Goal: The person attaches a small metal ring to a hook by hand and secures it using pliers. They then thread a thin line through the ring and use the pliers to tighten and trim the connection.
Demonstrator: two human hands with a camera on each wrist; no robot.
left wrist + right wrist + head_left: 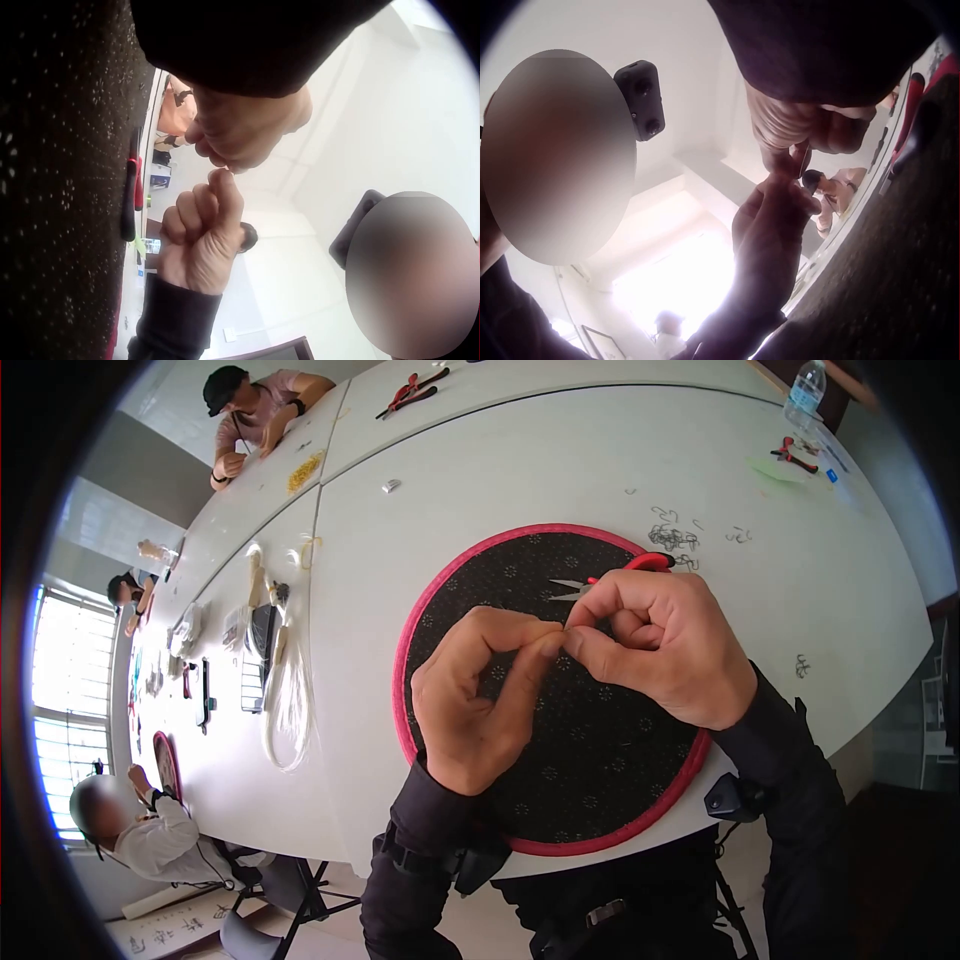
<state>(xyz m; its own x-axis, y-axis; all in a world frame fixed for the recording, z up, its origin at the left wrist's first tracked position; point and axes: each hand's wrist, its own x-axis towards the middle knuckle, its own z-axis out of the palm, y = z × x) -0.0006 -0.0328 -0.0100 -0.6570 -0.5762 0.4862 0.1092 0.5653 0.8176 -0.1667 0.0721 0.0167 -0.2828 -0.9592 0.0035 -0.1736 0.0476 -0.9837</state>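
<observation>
Both hands meet fingertip to fingertip above a round black mat (560, 780) with a pink-red rim. The left hand (480, 695) pinches with thumb and forefinger; the right hand (670, 645) does the same, its other fingers curled in. Between them is something tiny, mostly hidden by the fingertips; in the right wrist view a thin strand (804, 161) shows there. Red-handled pliers (652, 563) lie on the mat's upper edge behind the right hand, their pointed tips apart.
Dark wire pieces (672, 538) lie beyond the mat. Farther off are more pliers (408, 396), a water bottle (805, 395), a small silver piece (390, 486) and yellow pieces (304, 473). Pale strands (288, 700) lie to the left. Other people sit around the table.
</observation>
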